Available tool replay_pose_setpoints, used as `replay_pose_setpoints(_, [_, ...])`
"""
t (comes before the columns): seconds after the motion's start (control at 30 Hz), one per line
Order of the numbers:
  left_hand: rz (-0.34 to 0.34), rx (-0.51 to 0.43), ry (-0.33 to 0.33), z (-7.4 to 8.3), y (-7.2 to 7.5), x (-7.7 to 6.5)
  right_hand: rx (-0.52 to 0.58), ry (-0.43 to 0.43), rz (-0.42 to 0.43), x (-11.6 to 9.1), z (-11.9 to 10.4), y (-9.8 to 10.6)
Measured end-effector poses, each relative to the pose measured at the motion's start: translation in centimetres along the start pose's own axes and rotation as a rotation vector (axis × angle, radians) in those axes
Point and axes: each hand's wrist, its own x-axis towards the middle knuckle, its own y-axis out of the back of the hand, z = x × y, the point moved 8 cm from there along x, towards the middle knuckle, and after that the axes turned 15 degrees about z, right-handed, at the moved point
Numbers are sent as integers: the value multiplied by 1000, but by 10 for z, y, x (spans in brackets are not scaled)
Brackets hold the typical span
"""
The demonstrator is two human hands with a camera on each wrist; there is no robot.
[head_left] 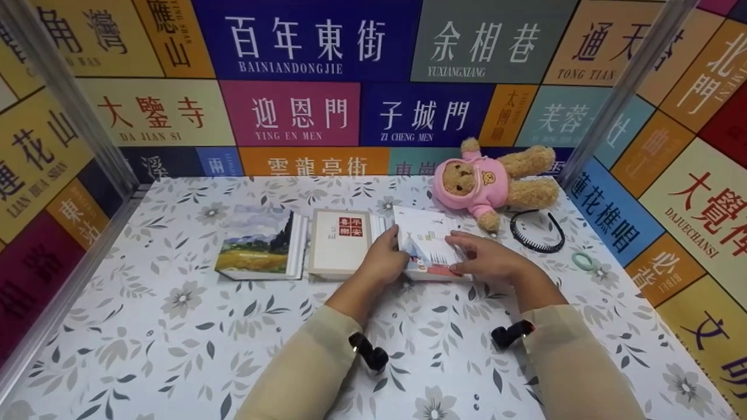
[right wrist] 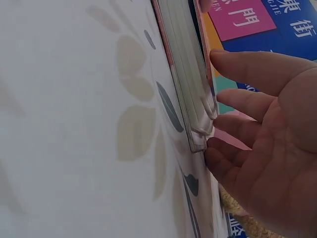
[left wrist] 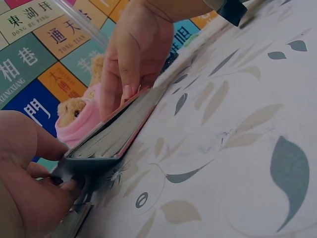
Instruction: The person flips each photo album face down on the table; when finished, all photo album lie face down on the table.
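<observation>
A thick hardcover book (head_left: 432,242) with a white illustrated cover lies flat on the patterned table, right of two others. My left hand (head_left: 382,256) grips its left edge; in the left wrist view the thumb and fingers of that hand (left wrist: 34,173) pinch the dark spine of the book (left wrist: 119,131). My right hand (head_left: 493,256) is at the opposite side, fingertips on the cover's right part. Seen from the right wrist, the loosely extended fingers of the right hand (right wrist: 262,124) touch the edge of the book (right wrist: 185,64) beside its pages.
A beige book (head_left: 341,242) with a red stamp stands close on the left, then a landscape-painted book (head_left: 257,242). Behind lies a teddy bear (head_left: 490,181) in a pink hoodie. A black headband (head_left: 540,245) and a green ring (head_left: 582,261) lie right. Printed walls surround the table.
</observation>
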Motion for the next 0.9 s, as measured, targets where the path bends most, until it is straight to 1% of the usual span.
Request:
replay_pose_setpoints(0.07, [-14, -117, 61, 0, 0, 0, 21, -17, 9, 0, -2, -1])
replay_pose_setpoints(0.2, [-51, -408, 211, -2, -3, -1, 78, -26, 21, 0, -7, -4])
replay_pose_setpoints(0.3, [-56, -528, 258, 1, -3, -2, 130, -28, 23, -1, -11, -5])
replay_pose_setpoints(0.37, [-58, -557, 260, 5, -2, -2, 154, -45, 30, -2, -15, -6])
replay_pose_setpoints(0.43, [-59, -565, 254, 8, -1, -3, 160, -48, 53, -2, -20, -6])
replay_pose_setpoints(0.5, [-64, -554, 240, 12, -1, -5, 159, -21, 79, -3, -28, -6])
replay_pose_setpoints(0.57, [-68, -533, 206, 16, 0, -7, 172, 16, 108, -4, -38, -7])
replay_pose_setpoints(0.67, [-69, -524, 141, 25, 2, -10, 249, 67, 123, -6, -54, -9])
replay_pose_setpoints(0.77, [-75, -515, 81, 34, 2, -13, 352, 80, 145, -8, -66, -9])
replay_pose_setpoints(0.9, [-123, -477, 11, 43, -3, -20, 489, 89, 218, -10, -77, -1])
